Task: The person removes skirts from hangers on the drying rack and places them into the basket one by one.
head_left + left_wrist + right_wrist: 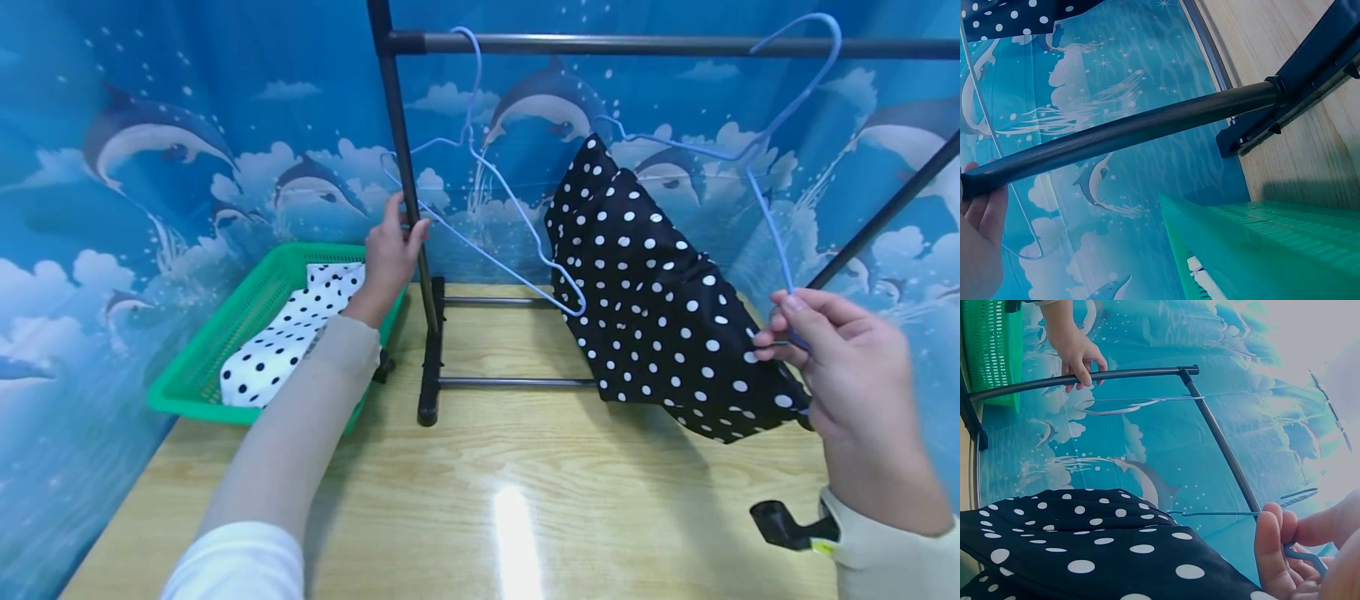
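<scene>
Blue cloth with dolphins (315, 185) hangs behind a black clothes rack (429, 392), which stands on a wood table (600, 492). Below the rack's top bar (615, 46), on the right, is a black cloth with white dots (652, 308). Its long way slants from high on the left to low on the right. A light blue hanger (750, 152) runs along its upper right side. That hanger's hook points up by the bar; one cannot tell if it rests there. The person's right hand (855, 367), near the rack's right side, pinches the hanger's low end between thumb and fingers. The left hand (392, 258) has thumb and fingers bent round the rack's left post (398, 125). Another blue hanger (517, 200) hangs just beside that post, tipped down to the right. Left of the rack sits a green basket (187, 408) holding a white cloth with black dots (285, 342).
</scene>
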A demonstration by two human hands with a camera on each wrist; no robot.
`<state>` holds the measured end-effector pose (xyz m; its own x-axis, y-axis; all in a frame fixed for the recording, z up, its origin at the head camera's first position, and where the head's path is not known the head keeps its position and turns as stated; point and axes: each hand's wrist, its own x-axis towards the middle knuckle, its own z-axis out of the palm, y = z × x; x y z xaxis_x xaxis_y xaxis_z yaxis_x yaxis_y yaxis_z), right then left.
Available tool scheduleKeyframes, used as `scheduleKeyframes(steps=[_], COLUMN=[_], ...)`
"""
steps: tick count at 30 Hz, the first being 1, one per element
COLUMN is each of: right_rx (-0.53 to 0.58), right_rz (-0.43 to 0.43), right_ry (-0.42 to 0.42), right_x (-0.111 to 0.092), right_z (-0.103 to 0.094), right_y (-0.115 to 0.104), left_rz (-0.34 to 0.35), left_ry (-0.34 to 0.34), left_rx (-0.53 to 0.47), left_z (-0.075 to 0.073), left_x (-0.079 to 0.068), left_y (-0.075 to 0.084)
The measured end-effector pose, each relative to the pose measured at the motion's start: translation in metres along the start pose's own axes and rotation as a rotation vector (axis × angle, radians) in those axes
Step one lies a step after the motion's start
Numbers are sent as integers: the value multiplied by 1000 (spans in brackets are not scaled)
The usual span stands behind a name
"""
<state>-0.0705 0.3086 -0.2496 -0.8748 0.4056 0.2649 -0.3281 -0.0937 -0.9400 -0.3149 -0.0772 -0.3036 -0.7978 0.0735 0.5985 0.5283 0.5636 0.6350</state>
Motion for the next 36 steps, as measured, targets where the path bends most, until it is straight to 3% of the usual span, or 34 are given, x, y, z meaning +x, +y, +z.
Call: scheduleKeyframes(steps=[6,13,24,36], right_rx=[10,130,98,130], right_rz=[7,0,20,-28], right_ry=[3,-30,36,77], right_x=[-2,-7,-13,-19], right_z=[3,11,23,35], right_y=[4,12,16,17], left_rz=[-14,-28,-8,12], left_ry=[-8,-4,12,13], left_rx=[7,21,2,11], left_z=[0,-2,0,2], left_x=[0,-1,-4,-2], left_y=[-1,-2,-7,-3])
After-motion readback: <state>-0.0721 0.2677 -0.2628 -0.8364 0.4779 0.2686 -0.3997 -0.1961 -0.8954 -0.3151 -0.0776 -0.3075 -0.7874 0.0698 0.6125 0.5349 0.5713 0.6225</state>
